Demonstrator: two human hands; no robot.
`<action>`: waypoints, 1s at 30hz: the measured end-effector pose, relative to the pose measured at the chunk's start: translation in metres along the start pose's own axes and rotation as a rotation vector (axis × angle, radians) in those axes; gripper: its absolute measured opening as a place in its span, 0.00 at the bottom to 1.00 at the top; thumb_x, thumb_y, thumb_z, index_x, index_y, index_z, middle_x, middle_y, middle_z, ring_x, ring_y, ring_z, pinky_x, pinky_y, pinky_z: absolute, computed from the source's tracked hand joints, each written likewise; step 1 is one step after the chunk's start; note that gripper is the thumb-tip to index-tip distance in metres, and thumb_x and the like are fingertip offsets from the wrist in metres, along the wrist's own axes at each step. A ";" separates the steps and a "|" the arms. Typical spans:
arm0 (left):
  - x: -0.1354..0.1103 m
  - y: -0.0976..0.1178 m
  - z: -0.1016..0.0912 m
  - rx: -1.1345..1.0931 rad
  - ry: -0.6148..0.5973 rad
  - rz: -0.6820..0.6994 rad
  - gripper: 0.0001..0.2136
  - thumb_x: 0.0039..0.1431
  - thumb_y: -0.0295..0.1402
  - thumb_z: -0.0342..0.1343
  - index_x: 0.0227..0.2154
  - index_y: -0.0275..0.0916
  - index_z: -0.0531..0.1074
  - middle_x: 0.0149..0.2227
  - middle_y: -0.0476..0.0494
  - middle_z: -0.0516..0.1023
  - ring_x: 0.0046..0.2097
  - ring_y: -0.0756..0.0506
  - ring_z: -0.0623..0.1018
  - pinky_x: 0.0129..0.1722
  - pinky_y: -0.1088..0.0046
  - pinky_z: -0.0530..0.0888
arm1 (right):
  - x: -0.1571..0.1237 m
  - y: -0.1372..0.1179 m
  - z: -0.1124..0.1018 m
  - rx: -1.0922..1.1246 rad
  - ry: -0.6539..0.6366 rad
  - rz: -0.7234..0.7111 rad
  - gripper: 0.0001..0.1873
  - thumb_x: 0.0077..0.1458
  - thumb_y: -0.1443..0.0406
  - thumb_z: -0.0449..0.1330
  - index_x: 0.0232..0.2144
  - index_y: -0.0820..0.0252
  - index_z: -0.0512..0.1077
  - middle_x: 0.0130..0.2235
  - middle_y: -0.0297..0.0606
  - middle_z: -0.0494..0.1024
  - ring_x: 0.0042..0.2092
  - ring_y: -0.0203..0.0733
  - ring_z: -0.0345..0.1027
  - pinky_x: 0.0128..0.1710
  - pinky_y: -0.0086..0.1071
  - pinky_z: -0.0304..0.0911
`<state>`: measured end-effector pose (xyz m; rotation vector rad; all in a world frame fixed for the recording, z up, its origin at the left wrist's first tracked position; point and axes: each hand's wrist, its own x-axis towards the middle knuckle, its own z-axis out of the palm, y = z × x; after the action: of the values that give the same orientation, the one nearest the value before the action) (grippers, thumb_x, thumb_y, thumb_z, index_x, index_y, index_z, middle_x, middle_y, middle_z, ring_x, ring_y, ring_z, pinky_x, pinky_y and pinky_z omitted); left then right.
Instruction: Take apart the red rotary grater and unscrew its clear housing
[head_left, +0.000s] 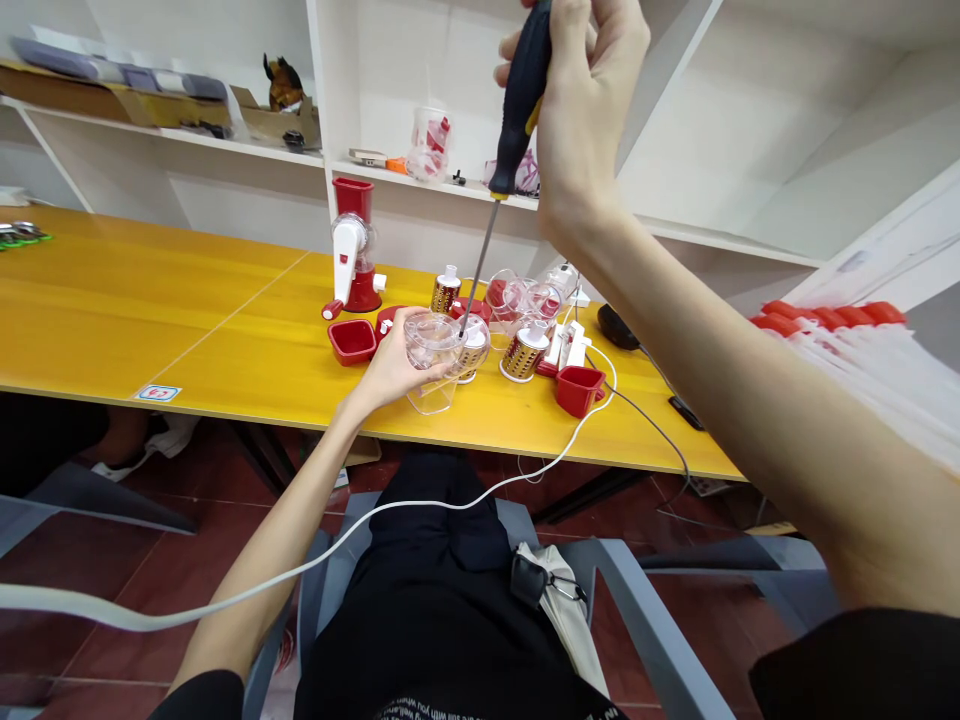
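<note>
My left hand [400, 362] grips a clear plastic housing [433, 341] with a round opening, just over the table's near edge. Raised high, my right hand [589, 75] is closed around the dark handle of a screwdriver [519, 100]. Its long shaft slants down, and the tip reaches the clear housing's right side; whether it sits on a screw I cannot tell. Behind the housing stand metal grater drums, one of them [445, 290] at the back and another [525, 352] to the right. A red cup-like part [352, 342] lies left of my left hand.
A red and white rotary grater [352, 245] stands at the back left. Another red cup [580, 390] and a white cable [480, 496] lie to the right, the cable running across my lap. Red-topped plastic bags [832, 318] are at far right. Shelves rise behind the table [247, 350].
</note>
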<state>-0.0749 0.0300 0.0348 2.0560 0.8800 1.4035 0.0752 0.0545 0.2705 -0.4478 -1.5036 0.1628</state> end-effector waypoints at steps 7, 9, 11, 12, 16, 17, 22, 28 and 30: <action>0.000 -0.001 0.001 -0.028 -0.006 -0.007 0.39 0.45 0.46 0.72 0.57 0.43 0.58 0.60 0.32 0.74 0.61 0.34 0.77 0.65 0.46 0.72 | 0.001 0.001 -0.002 -0.136 0.072 -0.074 0.15 0.71 0.72 0.54 0.30 0.58 0.59 0.28 0.26 0.57 0.25 0.26 0.49 0.28 0.23 0.50; 0.000 -0.001 0.001 -0.031 -0.004 -0.010 0.39 0.45 0.46 0.72 0.56 0.43 0.58 0.60 0.32 0.74 0.61 0.33 0.77 0.65 0.46 0.72 | 0.000 0.003 -0.002 -0.048 0.052 -0.048 0.15 0.74 0.72 0.48 0.31 0.58 0.60 0.30 0.28 0.61 0.27 0.26 0.57 0.31 0.23 0.57; 0.000 0.000 0.001 -0.031 -0.001 -0.012 0.39 0.44 0.46 0.72 0.56 0.43 0.58 0.60 0.33 0.75 0.62 0.34 0.77 0.65 0.46 0.72 | -0.002 0.004 0.000 0.041 0.052 -0.030 0.17 0.75 0.70 0.42 0.32 0.57 0.59 0.32 0.29 0.63 0.29 0.28 0.62 0.32 0.24 0.62; 0.000 0.000 0.001 -0.030 0.001 -0.012 0.39 0.44 0.45 0.73 0.56 0.43 0.58 0.60 0.33 0.75 0.62 0.34 0.77 0.65 0.46 0.71 | -0.003 0.004 0.000 0.052 0.060 -0.030 0.17 0.76 0.69 0.40 0.32 0.57 0.58 0.32 0.30 0.63 0.29 0.28 0.63 0.32 0.24 0.64; 0.000 -0.001 0.001 -0.036 0.001 -0.009 0.39 0.44 0.45 0.73 0.56 0.43 0.59 0.59 0.33 0.75 0.62 0.33 0.77 0.65 0.46 0.71 | 0.000 0.008 -0.005 -0.114 0.039 -0.096 0.15 0.75 0.67 0.49 0.31 0.57 0.58 0.31 0.28 0.61 0.27 0.26 0.55 0.30 0.22 0.58; 0.000 -0.001 0.001 -0.038 0.001 -0.010 0.39 0.44 0.45 0.73 0.56 0.44 0.59 0.59 0.33 0.76 0.62 0.33 0.77 0.65 0.45 0.71 | 0.002 0.010 -0.008 -0.153 0.023 -0.116 0.14 0.73 0.67 0.53 0.31 0.58 0.60 0.29 0.27 0.59 0.27 0.26 0.53 0.29 0.22 0.56; 0.000 0.000 0.001 -0.037 -0.001 -0.009 0.39 0.44 0.45 0.72 0.56 0.44 0.59 0.59 0.32 0.76 0.62 0.33 0.78 0.65 0.45 0.72 | 0.008 0.023 -0.017 -0.104 -0.064 -0.212 0.14 0.75 0.65 0.48 0.35 0.60 0.67 0.30 0.30 0.64 0.32 0.27 0.65 0.36 0.22 0.65; 0.000 0.002 0.000 -0.021 -0.001 -0.011 0.39 0.44 0.46 0.72 0.56 0.43 0.59 0.59 0.32 0.76 0.61 0.33 0.78 0.64 0.45 0.72 | -0.002 0.005 -0.009 -0.033 0.059 -0.133 0.16 0.73 0.67 0.52 0.29 0.61 0.66 0.27 0.28 0.61 0.27 0.26 0.57 0.29 0.21 0.56; 0.000 0.001 0.000 -0.011 0.001 -0.008 0.39 0.45 0.46 0.72 0.56 0.43 0.59 0.59 0.33 0.76 0.61 0.33 0.78 0.64 0.45 0.72 | -0.003 -0.003 -0.008 -0.112 0.060 -0.079 0.15 0.71 0.71 0.55 0.28 0.62 0.65 0.25 0.26 0.58 0.27 0.26 0.51 0.28 0.22 0.51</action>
<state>-0.0748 0.0292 0.0357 2.0417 0.8779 1.4026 0.0822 0.0494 0.2689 -0.4782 -1.4736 0.0032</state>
